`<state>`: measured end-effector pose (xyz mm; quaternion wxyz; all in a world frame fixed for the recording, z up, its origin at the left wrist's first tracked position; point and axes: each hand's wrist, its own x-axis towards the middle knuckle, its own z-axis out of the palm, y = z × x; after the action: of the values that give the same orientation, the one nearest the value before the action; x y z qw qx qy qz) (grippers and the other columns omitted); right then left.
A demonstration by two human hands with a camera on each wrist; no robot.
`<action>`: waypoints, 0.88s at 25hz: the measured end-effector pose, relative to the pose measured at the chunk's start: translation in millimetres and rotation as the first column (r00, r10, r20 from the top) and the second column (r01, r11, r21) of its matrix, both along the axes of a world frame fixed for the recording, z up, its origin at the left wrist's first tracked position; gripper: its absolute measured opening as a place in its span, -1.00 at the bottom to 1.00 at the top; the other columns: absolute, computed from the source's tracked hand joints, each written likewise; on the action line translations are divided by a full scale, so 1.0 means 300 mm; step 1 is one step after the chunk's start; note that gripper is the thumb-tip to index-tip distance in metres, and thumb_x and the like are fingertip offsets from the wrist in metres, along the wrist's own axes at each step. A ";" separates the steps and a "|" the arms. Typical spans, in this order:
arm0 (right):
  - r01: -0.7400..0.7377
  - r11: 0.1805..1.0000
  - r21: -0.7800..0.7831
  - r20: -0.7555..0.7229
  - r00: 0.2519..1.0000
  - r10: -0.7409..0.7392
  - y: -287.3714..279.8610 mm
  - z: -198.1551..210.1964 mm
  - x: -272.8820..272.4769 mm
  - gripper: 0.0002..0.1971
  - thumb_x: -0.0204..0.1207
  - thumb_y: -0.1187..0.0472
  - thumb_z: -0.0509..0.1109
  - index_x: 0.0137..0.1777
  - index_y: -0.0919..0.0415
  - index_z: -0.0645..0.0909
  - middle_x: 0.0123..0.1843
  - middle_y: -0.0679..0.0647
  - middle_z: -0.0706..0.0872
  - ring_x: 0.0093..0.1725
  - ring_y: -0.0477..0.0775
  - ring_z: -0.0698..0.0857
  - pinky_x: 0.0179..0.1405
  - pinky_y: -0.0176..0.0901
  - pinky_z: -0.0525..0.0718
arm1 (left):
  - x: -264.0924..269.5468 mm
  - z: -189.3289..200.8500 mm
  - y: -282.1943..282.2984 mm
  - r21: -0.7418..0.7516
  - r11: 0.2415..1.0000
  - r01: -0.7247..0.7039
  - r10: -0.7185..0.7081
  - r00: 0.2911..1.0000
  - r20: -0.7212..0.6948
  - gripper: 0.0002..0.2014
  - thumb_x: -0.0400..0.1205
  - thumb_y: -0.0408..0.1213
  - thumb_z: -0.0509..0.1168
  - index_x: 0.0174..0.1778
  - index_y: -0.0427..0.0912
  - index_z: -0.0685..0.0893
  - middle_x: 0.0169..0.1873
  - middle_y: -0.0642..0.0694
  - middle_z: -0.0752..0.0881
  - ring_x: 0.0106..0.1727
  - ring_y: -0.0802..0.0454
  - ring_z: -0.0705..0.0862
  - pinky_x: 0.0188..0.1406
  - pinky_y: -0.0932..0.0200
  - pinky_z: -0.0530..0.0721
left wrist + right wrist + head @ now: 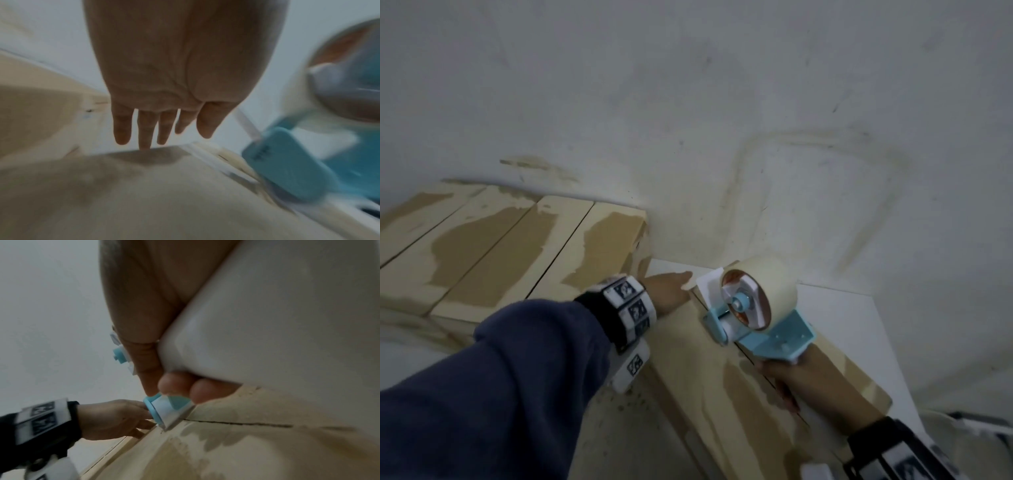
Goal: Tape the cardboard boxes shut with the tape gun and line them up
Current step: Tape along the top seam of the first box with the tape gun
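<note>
Both hands are on the nearest box (722,394): my right hand (801,380) grips the handle of the single tape gun (753,308), its nose down on the flap seam at the box's far end; my left hand (671,289) lies flat beside it, fingers straight. I count two more boxes (493,253) side by side toward the counter's (859,325) far left edge.

White wall (688,85) fills upper part of head view, scuffed, with brownish looping stain ahead of right hand and short tan smear ahead of left hand. White surface (859,325) shows beyond and to right of right hand, meeting wall. Pale fabric with dark edge at lower right corner, blurred, unidentifiable.
</note>
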<state>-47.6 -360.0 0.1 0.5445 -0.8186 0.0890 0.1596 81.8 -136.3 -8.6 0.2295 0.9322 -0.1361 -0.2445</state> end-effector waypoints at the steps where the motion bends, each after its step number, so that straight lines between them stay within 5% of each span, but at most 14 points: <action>1: -0.014 1.000 -0.013 -0.011 1.000 0.014 0.004 0.006 -0.001 -0.76 0.38 0.30 0.49 -0.45 0.25 0.52 -0.61 0.27 0.48 -0.64 0.10 0.40 -0.56 -0.17 0.44 | -0.034 -0.020 -0.013 -0.070 0.992 0.103 -0.099 0.993 0.059 -0.46 0.76 -0.20 0.03 0.65 -0.20 0.07 0.65 -0.06 0.12 0.67 -0.02 0.13 0.57 0.28 0.13; 3: -0.032 0.999 0.011 -0.035 0.999 0.032 0.016 0.023 -0.008 -0.84 0.39 0.32 0.49 -0.32 0.26 0.55 -0.52 0.31 0.47 -0.60 0.11 0.41 -0.62 -0.21 0.43 | -0.091 -0.081 -0.023 -0.055 0.984 0.168 -0.163 0.983 0.090 -0.35 0.74 -0.13 0.07 0.68 -0.07 -0.12 0.67 -0.01 -0.07 0.67 -0.06 0.09 0.64 0.09 0.15; 6: -0.055 0.998 0.027 -0.070 0.996 0.057 0.032 0.050 -0.010 -0.89 0.42 0.33 0.48 -0.18 0.21 0.57 -0.46 0.22 0.48 -0.60 0.07 0.45 -0.66 -0.24 0.47 | -0.094 -0.162 -0.018 0.123 0.992 0.031 -0.047 0.990 0.131 -0.28 0.63 0.16 0.00 0.65 0.17 -0.20 0.68 0.10 -0.11 0.59 -0.23 0.24 0.49 -0.26 0.29; 12: -0.056 0.988 -0.141 -0.080 0.996 0.045 0.010 0.063 -0.022 -0.91 0.42 0.32 0.38 -0.11 0.31 0.58 -0.59 0.20 0.47 -0.68 0.08 0.40 -0.63 -0.22 0.45 | -0.111 -0.167 -0.047 0.176 0.983 -0.046 0.017 0.987 0.162 -0.38 0.68 0.09 0.00 0.65 0.10 -0.04 0.66 0.07 -0.02 0.56 -0.22 0.22 0.51 -0.27 0.24; 17: 0.072 0.996 -0.058 -0.088 0.993 -0.077 -0.108 0.064 -0.209 -0.86 0.43 0.46 0.35 -0.24 0.22 0.54 -0.69 -0.05 0.52 -0.71 -0.10 0.41 -0.69 -0.31 0.32 | -0.127 -0.129 -0.050 0.230 0.973 -0.033 0.016 0.997 0.076 -0.31 0.68 0.15 -0.03 0.66 0.09 -0.19 0.68 0.10 -0.18 0.67 -0.19 -0.03 0.61 -0.25 0.04; 22: 0.110 0.991 -0.078 -0.023 0.993 -0.112 -0.193 -0.002 -0.356 -0.89 0.47 0.39 0.43 -0.23 0.24 0.59 -0.65 -0.18 0.65 -0.70 -0.22 0.49 -0.68 -0.37 0.44 | -0.121 -0.112 -0.075 0.234 0.972 -0.019 0.001 0.997 0.078 -0.25 0.64 0.22 0.01 0.66 0.08 -0.18 0.67 0.08 -0.23 0.69 -0.16 -0.08 0.61 -0.28 -0.02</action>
<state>-154.4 -417.9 -0.3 0.5196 -0.8304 0.1480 0.1365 45.6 -158.8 -42.2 0.1136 0.9622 -0.1103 -0.2217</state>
